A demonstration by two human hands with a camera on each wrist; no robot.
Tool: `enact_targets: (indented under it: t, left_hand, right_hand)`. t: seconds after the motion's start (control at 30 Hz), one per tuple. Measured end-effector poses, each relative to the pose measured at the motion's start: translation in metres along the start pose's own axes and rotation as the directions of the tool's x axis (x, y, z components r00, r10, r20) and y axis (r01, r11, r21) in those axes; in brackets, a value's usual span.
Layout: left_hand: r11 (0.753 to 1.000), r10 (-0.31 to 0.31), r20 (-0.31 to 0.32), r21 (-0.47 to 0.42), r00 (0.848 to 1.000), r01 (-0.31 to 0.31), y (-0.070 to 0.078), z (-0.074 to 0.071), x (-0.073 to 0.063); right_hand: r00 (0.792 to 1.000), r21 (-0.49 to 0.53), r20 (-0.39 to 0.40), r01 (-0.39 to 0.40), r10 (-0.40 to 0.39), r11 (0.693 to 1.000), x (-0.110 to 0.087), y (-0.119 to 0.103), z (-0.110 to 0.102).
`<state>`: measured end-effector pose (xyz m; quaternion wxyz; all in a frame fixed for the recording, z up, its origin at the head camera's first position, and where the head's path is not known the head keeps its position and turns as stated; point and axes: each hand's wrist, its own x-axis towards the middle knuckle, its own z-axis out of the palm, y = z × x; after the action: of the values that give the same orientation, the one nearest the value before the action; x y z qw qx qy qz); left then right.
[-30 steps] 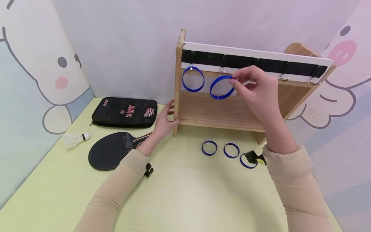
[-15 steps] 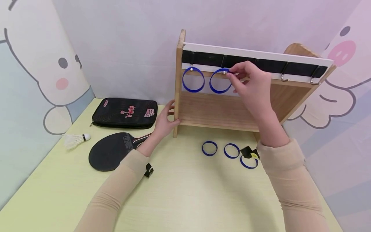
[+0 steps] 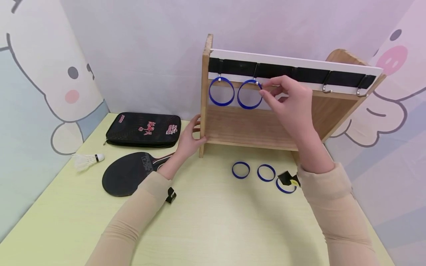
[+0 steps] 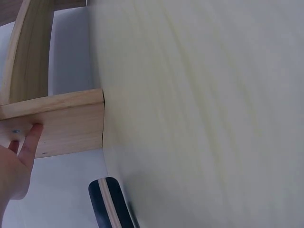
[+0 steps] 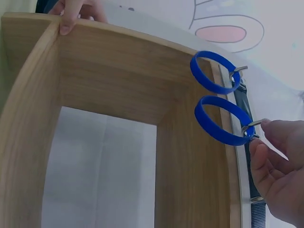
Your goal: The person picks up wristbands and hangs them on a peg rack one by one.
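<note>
The right hand [image 3: 291,98] is hovering, tips barely parted, its hold on a blue ring [image 3: 249,107] unclear. The ring is hanging from the second-from-left hook [image 3: 257,82] of the wooden rack [image 3: 253,125], seemingly being seated and calling for release; the left hand [image 3: 189,140] is gripping the rack's side.

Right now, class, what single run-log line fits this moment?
left hand: grips wooden shelf; right hand: at second hung ring, contact unclear; three blue rings: on table

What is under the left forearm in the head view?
The black paddle, partly: most of its blade and some of its handle show beyond the left sleeve; the covered part, and anything else beneath, can't be seen.
</note>
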<state>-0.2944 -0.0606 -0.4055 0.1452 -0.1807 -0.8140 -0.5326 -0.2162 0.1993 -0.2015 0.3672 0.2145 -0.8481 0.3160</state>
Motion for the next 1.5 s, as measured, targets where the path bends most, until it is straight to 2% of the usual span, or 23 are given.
enact_targets:
  t: [0.23,0.43,0.67,0.87,1.03,1.17,1.27,1.5]
  left_hand:
    - [1.000,0.003,0.000,0.007,1.000,-0.003,-0.001,0.000,0.000]
    - [1.000,0.000,-0.007,0.013,1.000,0.000,0.000,0.000,0.000]
    - [1.000,-0.005,-0.005,0.022,1.000,0.005,0.001,-0.001,-0.001]
    - [1.000,0.006,-0.008,0.010,1.000,-0.006,0.001,-0.001,0.000]
    - [1.000,-0.009,-0.007,0.008,1.000,0.009,0.000,0.000,0.000]
    - [1.000,-0.009,-0.003,0.001,1.000,0.009,0.001,0.000,0.000]
    - [1.000,-0.005,-0.004,-0.002,1.000,0.005,0.001,0.000,0.000]
    - [1.000,-0.012,0.000,-0.004,1.000,0.012,0.002,-0.001,-0.001]
  right_hand:
    - [1.000,0.055,0.031,-0.002,0.000,0.999,-0.018,0.005,-0.002]
    - [0.996,0.106,0.090,0.011,-0.021,0.994,-0.037,0.015,0.002]
    - [0.982,0.140,0.182,-0.072,0.046,0.988,-0.063,0.031,0.012]
    - [0.968,0.149,0.250,-0.031,-0.007,0.988,-0.088,0.046,0.028]
    - [0.946,0.148,0.319,0.006,-0.053,0.989,-0.106,0.061,0.044]
    - [0.921,0.111,0.386,0.017,-0.059,0.994,-0.120,0.077,0.054]
    - [0.896,0.105,0.438,0.029,-0.073,0.994,-0.130,0.089,0.059]
    - [0.831,0.166,0.537,0.065,-0.145,0.984,-0.149,0.111,0.069]
